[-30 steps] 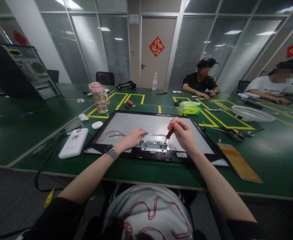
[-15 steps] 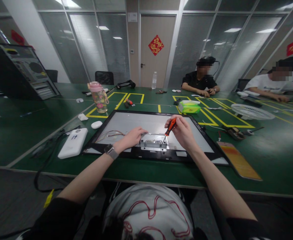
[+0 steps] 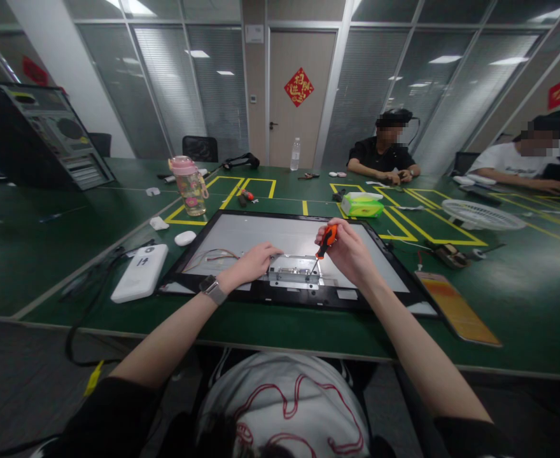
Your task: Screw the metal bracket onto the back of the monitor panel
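At the upper left of the frame, a black computer case stood on the green bench, its slots turned toward the right. Lower down, at middle left, a white block marked "14" lay beside some dark cables, with a small white oval object near its upper right corner. Above that, a clear bottle with a pink lid stood upright.

A large grey panel with a black frame lay flat across the centre, a few thin wires loose on its left part. The person's left hand, a watch on its wrist, reached in over the panel. Its fingers rested at the upper left edge of a metal bracket; I could not tell whether they gripped it or only lay there. The bracket sat just below the centre of the frame, on the panel's near side. To its right, the right hand grasped an orange and black screwdriver, the shaft slanting down to the bracket's right part.

Beyond the panel, right of centre, lay a green packet. At the upper right, 2 people sat at the bench, 1 in black and 1 in white. At the lower right, a golden flat slab lay beside the panel, and above it a round white grille.
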Demonstrator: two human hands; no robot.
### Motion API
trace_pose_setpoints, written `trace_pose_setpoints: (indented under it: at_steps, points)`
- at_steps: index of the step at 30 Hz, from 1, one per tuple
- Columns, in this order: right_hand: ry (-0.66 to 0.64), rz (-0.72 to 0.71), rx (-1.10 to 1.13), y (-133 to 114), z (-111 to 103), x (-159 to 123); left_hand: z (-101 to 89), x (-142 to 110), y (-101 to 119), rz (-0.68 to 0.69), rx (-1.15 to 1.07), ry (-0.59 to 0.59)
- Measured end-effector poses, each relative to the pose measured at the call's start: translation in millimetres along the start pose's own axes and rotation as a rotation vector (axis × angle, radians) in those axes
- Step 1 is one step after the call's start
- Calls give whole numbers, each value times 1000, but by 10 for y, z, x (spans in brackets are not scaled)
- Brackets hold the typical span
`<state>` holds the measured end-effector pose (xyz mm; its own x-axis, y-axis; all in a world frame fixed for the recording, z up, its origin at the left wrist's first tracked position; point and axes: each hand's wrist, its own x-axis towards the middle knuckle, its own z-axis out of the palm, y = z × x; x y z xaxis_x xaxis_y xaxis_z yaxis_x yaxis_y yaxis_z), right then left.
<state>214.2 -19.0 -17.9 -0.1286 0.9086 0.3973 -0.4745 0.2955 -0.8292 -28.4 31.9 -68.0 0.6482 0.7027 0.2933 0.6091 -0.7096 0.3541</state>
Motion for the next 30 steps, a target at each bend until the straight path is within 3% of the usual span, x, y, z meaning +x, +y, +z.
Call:
trace_pose_setpoints:
  at_steps: [7,17,23,30]
  points:
    - [19,6,-29,2,-14,10,-12,-3,5,0,-4,-2]
    - [148,-142,-202,15,-10,25,5,-3,-8,3,-16,8]
    - [71,-113,-239,33,-12,4,21,4,-34,22,-11,13]
    - [109,-296,-527,57,-29,-2,-3,0,0,8,-6,3]
